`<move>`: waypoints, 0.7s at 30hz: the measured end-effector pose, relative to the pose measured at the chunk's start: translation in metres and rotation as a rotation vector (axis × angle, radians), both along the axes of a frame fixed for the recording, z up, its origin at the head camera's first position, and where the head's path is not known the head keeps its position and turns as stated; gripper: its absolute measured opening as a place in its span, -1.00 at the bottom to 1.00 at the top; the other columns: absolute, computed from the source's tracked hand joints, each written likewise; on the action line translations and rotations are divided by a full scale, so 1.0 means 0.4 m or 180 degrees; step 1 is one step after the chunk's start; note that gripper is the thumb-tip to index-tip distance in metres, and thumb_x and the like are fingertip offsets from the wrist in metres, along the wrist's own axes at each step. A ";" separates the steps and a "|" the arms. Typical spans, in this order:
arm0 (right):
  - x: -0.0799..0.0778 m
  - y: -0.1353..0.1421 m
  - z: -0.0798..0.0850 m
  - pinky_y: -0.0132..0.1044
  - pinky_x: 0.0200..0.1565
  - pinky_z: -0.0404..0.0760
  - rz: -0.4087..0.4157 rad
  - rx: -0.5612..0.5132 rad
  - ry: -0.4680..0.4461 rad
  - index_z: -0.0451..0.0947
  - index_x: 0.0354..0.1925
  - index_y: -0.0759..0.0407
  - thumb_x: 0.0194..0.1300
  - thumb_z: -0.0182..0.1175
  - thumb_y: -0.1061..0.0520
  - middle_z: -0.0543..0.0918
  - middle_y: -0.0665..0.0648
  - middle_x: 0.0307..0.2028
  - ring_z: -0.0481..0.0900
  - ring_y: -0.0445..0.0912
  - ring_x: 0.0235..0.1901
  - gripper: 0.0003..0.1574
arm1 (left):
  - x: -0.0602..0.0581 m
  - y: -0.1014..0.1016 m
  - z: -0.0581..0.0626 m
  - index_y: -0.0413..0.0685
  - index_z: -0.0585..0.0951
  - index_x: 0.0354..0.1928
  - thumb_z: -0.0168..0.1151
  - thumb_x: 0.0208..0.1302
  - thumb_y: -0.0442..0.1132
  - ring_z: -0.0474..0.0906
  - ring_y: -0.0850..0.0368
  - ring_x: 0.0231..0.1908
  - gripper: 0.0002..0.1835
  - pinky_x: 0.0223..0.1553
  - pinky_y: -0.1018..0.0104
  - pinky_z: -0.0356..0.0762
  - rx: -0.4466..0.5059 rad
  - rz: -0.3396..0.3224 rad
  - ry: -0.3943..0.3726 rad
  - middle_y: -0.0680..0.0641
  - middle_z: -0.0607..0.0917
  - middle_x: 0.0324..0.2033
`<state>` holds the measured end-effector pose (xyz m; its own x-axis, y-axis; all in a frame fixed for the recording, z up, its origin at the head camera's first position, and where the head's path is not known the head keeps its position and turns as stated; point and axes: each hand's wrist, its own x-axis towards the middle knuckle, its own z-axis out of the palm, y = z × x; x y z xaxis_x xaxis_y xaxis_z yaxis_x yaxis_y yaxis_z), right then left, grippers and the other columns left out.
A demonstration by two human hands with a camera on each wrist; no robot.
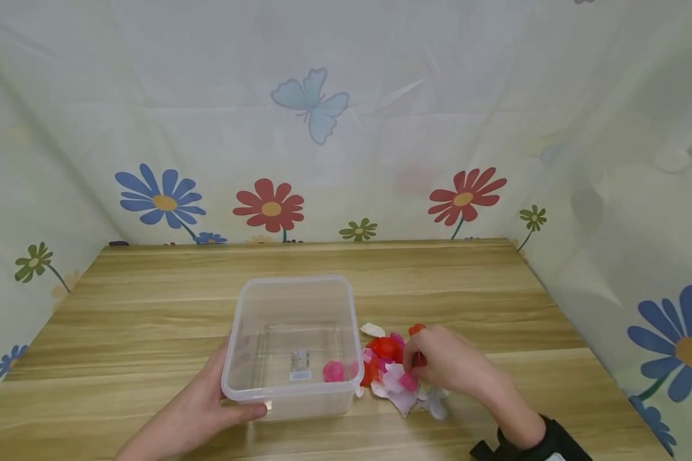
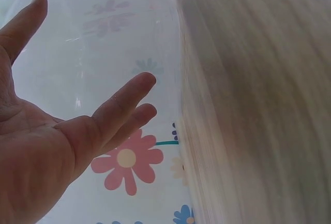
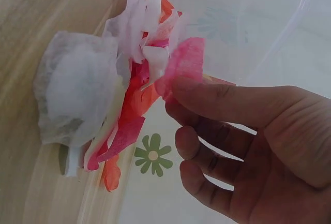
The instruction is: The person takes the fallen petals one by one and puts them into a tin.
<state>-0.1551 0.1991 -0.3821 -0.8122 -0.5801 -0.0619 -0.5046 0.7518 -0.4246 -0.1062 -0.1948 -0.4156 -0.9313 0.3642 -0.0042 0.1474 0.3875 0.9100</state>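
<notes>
A clear plastic container [image 1: 308, 403] stands on the wooden table, with a pink petal [image 1: 333, 371] at the bottom near its right wall. My left hand [image 1: 204, 403] rests against its left near corner, thumb along the front wall. In the left wrist view the fingers [image 2: 126, 97] are spread and fairly straight against the clear wall. To the right of the container lies a loose heap of red, pink and white fabric-like petals [image 1: 385, 349]. Over this heap, my right hand [image 1: 450, 362] pinches a pink petal [image 3: 189, 58] between thumb and forefinger.
A small silvery-white rectangular patch [image 1: 300, 366] shows through the container's base. A large white petal [image 3: 75, 87] lies at the heap's near end. Behind the table [image 1: 150, 307] hangs a white curtain [image 1: 380, 141] printed with flowers and a butterfly.
</notes>
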 end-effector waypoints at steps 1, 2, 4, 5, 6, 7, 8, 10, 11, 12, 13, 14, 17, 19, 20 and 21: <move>0.000 0.001 0.001 -0.36 -0.44 0.53 0.0002 -0.0031 0.0009 0.65 -0.54 -0.05 0.12 0.45 0.39 0.54 -0.19 -0.55 0.44 -0.25 -0.52 -0.65 | -0.001 0.000 0.000 0.48 -0.10 0.62 0.66 0.05 -0.10 0.38 -0.24 0.20 0.29 0.12 -0.14 0.51 0.0007 -0.0004 0.0013 -0.15 0.21 0.45; -0.001 0.002 0.002 -0.36 -0.44 0.52 0.0000 -0.0060 0.0016 0.65 -0.53 -0.05 0.12 0.43 0.40 0.54 -0.19 -0.55 0.44 -0.25 -0.52 -0.65 | -0.001 -0.001 -0.001 0.48 -0.09 0.62 0.66 0.05 -0.11 0.39 -0.23 0.19 0.29 0.12 -0.13 0.51 0.0017 -0.0010 0.0028 -0.15 0.21 0.45; -0.001 0.004 0.007 -0.36 -0.45 0.52 -0.0013 -0.0119 0.0021 0.65 -0.52 -0.04 0.13 0.41 0.40 0.53 -0.20 -0.54 0.44 -0.26 -0.52 -0.65 | -0.001 -0.001 -0.002 0.48 -0.08 0.62 0.67 0.04 -0.11 0.40 -0.22 0.19 0.29 0.12 -0.08 0.52 0.0011 -0.0012 0.0065 -0.15 0.23 0.45; -0.001 0.006 0.009 -0.35 -0.45 0.52 -0.0025 -0.0152 0.0016 0.66 -0.50 -0.04 0.13 0.41 0.41 0.54 -0.20 -0.53 0.44 -0.26 -0.52 -0.66 | -0.001 -0.001 -0.003 0.48 -0.08 0.62 0.66 0.04 -0.11 0.40 -0.22 0.19 0.29 0.11 -0.06 0.52 0.0010 -0.0018 0.0077 -0.15 0.23 0.44; -0.002 0.007 0.012 -0.35 -0.45 0.52 -0.0035 -0.0175 0.0028 0.66 -0.49 -0.04 0.13 0.40 0.41 0.53 -0.20 -0.53 0.45 -0.26 -0.51 -0.66 | -0.001 -0.002 -0.004 0.47 -0.08 0.62 0.66 0.04 -0.11 0.40 -0.22 0.19 0.28 0.10 -0.06 0.53 0.0016 -0.0027 0.0083 -0.15 0.23 0.44; -0.002 0.008 0.016 -0.35 -0.44 0.53 -0.0046 -0.0200 0.0037 0.66 -0.47 -0.04 0.14 0.40 0.41 0.53 -0.20 -0.52 0.45 -0.26 -0.50 -0.67 | -0.001 -0.001 -0.004 0.46 -0.07 0.62 0.66 0.05 -0.11 0.40 -0.22 0.19 0.28 0.10 -0.06 0.54 0.0025 -0.0036 0.0070 -0.15 0.23 0.43; -0.002 0.009 0.019 -0.34 -0.43 0.53 -0.0060 -0.0221 0.0045 0.67 -0.46 -0.04 0.16 0.42 0.39 0.54 -0.20 -0.51 0.46 -0.26 -0.49 -0.68 | -0.002 -0.001 -0.004 0.48 -0.07 0.61 0.66 0.04 -0.11 0.39 -0.22 0.19 0.27 0.10 -0.06 0.54 0.0024 -0.0026 0.0039 -0.14 0.23 0.43; -0.002 0.011 0.026 -0.34 -0.41 0.55 -0.0073 -0.0275 0.0075 0.68 -0.43 -0.04 0.17 0.45 0.37 0.55 -0.21 -0.49 0.47 -0.26 -0.47 -0.71 | -0.002 0.000 -0.003 0.48 -0.06 0.61 0.65 0.06 -0.10 0.37 -0.24 0.19 0.25 0.10 -0.11 0.54 0.0031 -0.0028 -0.0024 -0.13 0.22 0.44; -0.002 0.012 0.030 -0.34 -0.40 0.56 -0.0078 -0.0308 0.0086 0.68 -0.42 -0.03 0.18 0.46 0.35 0.56 -0.21 -0.49 0.48 -0.26 -0.46 -0.72 | -0.001 0.001 -0.002 0.49 -0.06 0.60 0.65 0.07 -0.10 0.37 -0.25 0.20 0.25 0.11 -0.13 0.54 0.0030 -0.0025 -0.0052 -0.12 0.22 0.44; -0.003 0.012 0.033 -0.35 -0.39 0.57 -0.0074 -0.0336 0.0110 0.68 -0.41 -0.03 0.19 0.46 0.35 0.57 -0.21 -0.49 0.49 -0.27 -0.46 -0.72 | -0.001 0.001 -0.001 0.48 -0.05 0.60 0.65 0.07 -0.09 0.37 -0.25 0.20 0.24 0.11 -0.15 0.53 0.0028 -0.0020 -0.0069 -0.12 0.22 0.44; -0.003 0.013 0.036 -0.35 -0.38 0.58 -0.0078 -0.0364 0.0114 0.68 -0.40 -0.02 0.19 0.47 0.34 0.57 -0.21 -0.49 0.49 -0.27 -0.46 -0.74 | -0.001 0.002 -0.001 0.49 -0.05 0.60 0.65 0.07 -0.09 0.36 -0.25 0.20 0.24 0.11 -0.16 0.52 0.0027 -0.0013 -0.0085 -0.12 0.22 0.44; -0.003 0.013 0.039 -0.35 -0.37 0.58 -0.0080 -0.0383 0.0123 0.68 -0.39 -0.02 0.19 0.47 0.33 0.58 -0.21 -0.48 0.49 -0.27 -0.45 -0.75 | 0.000 0.002 0.000 0.49 -0.06 0.60 0.65 0.07 -0.09 0.36 -0.25 0.20 0.24 0.11 -0.17 0.52 0.0016 -0.0004 -0.0089 -0.12 0.22 0.44; -0.004 0.013 0.047 -0.36 -0.38 0.59 -0.0107 -0.0432 0.0150 0.69 -0.37 0.00 0.20 0.48 0.31 0.58 -0.21 -0.48 0.49 -0.26 -0.46 -0.77 | 0.001 0.003 0.001 0.48 -0.06 0.60 0.64 0.07 -0.09 0.36 -0.26 0.20 0.24 0.11 -0.19 0.52 0.0014 -0.0010 -0.0060 -0.13 0.22 0.43; -0.004 0.013 0.051 -0.36 -0.38 0.58 -0.0136 -0.0440 0.0179 0.69 -0.37 0.00 0.20 0.48 0.30 0.59 -0.20 -0.48 0.49 -0.26 -0.45 -0.79 | 0.001 0.003 0.002 0.47 -0.06 0.60 0.64 0.08 -0.09 0.35 -0.26 0.20 0.24 0.11 -0.20 0.51 0.0013 -0.0016 -0.0036 -0.13 0.22 0.43; -0.004 0.013 0.052 -0.36 -0.38 0.58 -0.0146 -0.0450 0.0197 0.70 -0.37 0.00 0.21 0.48 0.29 0.60 -0.19 -0.47 0.49 -0.25 -0.45 -0.79 | 0.001 0.003 0.002 0.47 -0.06 0.60 0.64 0.08 -0.09 0.35 -0.26 0.20 0.23 0.11 -0.20 0.51 0.0009 -0.0020 -0.0024 -0.13 0.22 0.43; -0.003 0.012 0.053 -0.36 -0.38 0.58 -0.0160 -0.0464 0.0215 0.70 -0.37 0.00 0.21 0.48 0.29 0.60 -0.19 -0.47 0.49 -0.25 -0.45 -0.80 | 0.002 0.002 0.002 0.46 -0.06 0.60 0.64 0.08 -0.08 0.35 -0.26 0.20 0.23 0.11 -0.21 0.51 0.0009 -0.0025 -0.0014 -0.13 0.22 0.43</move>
<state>-0.1564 0.2040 -0.3610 -0.8399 -0.5375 0.0756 -0.4990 0.7097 -0.4973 -0.1056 -0.1938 -0.4150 -0.9284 0.3715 -0.0074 0.1463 0.3838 0.9117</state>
